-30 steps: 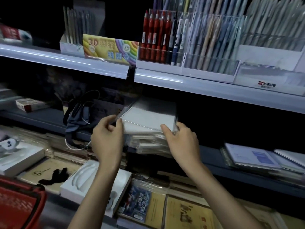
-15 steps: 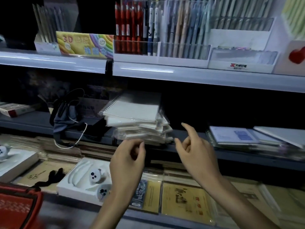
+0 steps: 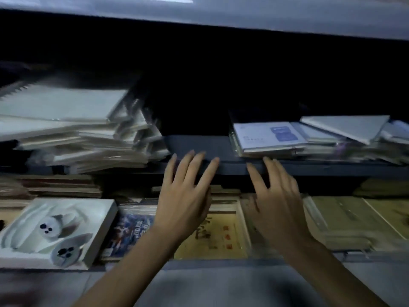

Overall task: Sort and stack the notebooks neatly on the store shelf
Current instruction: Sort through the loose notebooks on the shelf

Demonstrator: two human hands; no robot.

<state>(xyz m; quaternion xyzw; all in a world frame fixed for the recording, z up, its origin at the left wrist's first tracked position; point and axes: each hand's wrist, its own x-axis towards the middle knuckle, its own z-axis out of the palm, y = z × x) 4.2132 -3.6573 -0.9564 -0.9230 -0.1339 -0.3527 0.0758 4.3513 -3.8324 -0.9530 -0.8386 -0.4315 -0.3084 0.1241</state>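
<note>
— What are the hands doing, near us?
— The left hand (image 3: 183, 202) and the right hand (image 3: 278, 207) are both spread, fingers straight, holding nothing, just before the shelf (image 3: 199, 145) edge.
— And the notebooks?
— Farther, on that shelf: a tall uneven stack (image 3: 73, 129) at the left and a lower pile (image 3: 270, 136) at the right, well apart.

Dim shot, motion blur smearing everything sideways. Pale glow runs along the upper shelf edge (image 3: 199, 16); the recess beneath it sinks to near black. Over on the notebook stack (image 3: 66, 120), streaked softness; left hand (image 3: 183, 196) and right hand (image 3: 278, 202) fuzzy-edged.
</note>
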